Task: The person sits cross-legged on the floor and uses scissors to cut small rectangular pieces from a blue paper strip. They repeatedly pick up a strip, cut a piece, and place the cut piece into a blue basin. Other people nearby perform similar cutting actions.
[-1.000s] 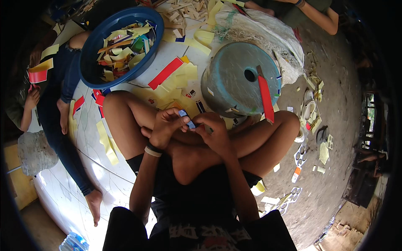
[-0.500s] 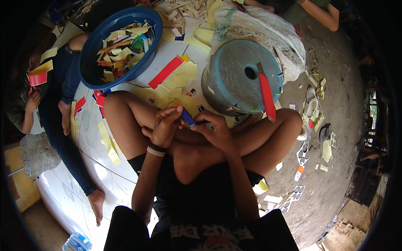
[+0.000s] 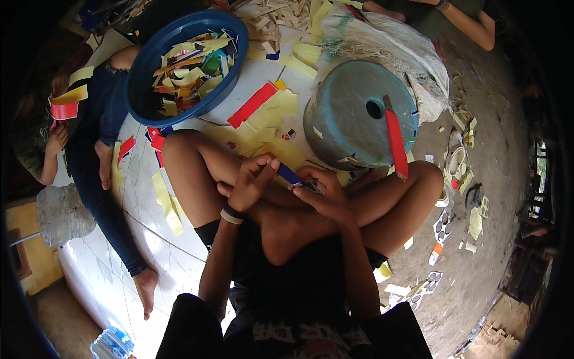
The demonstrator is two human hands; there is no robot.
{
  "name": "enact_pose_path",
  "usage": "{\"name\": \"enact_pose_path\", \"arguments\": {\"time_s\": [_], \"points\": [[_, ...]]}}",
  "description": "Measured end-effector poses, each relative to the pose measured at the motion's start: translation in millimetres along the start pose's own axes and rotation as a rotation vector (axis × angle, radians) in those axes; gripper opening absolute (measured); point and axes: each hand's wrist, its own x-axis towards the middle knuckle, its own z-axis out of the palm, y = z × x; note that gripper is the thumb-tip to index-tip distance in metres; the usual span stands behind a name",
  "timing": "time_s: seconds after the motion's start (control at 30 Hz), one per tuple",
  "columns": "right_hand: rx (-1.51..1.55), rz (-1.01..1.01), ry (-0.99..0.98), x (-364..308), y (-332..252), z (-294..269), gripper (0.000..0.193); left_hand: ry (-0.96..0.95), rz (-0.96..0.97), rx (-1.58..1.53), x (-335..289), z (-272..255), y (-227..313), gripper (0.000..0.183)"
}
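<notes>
My left hand (image 3: pixel 254 179) is closed, its thumb and fingers pinching one end of a short blue strip (image 3: pixel 289 175). Against the strip's other end, my right hand (image 3: pixel 327 192) is closed too, with the thumb on top. A small dark, partly pale piece (image 3: pixel 314 186) shows at its fingers; its kind cannot be made out. Both hands are over my crossed legs. Beyond them stands an upturned grey-green tub (image 3: pixel 359 113) with a round hole. On it lies a long red piece (image 3: pixel 396 140) with a narrow dark end, jutting over the rim.
A blue basin (image 3: pixel 134 102) of card offcuts stands at the far left. Yellow scraps (image 3: pixel 275 116) and a red strip (image 3: pixel 253 104) lie before me. Beside me on the left, a person's hand (image 3: pixel 57 139) is near a red-and-yellow strip (image 3: pixel 66 107). A white sack (image 3: pixel 412 66) lies behind the tub.
The whole view has shifted, so things sit further right. My right hand has turned and its fingers now cover more of the blue strip's end; the left hand keeps its pinch.
</notes>
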Motion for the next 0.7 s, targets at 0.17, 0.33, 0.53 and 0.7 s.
{"name": "enact_pose_path", "arguments": {"time_s": [0.17,0.33,0.53,0.7], "points": [[-0.060,-0.052,0.005,-1,-2,-5,0.013,0.032,0.127,0.073,-1,17,-7,0.029],[-0.069,-0.009,0.112,-2,6,-5,0.014,0.016,0.025,0.007,0,16,-3,0.031],[-0.084,-0.017,0.104,-6,3,-6,0.015,0.050,-0.167,-0.035,3,19,-9,0.039],[-0.120,-0.080,0.082,-7,0,-4,0.017,-0.123,0.030,0.043,2,18,-12,0.039]]}}
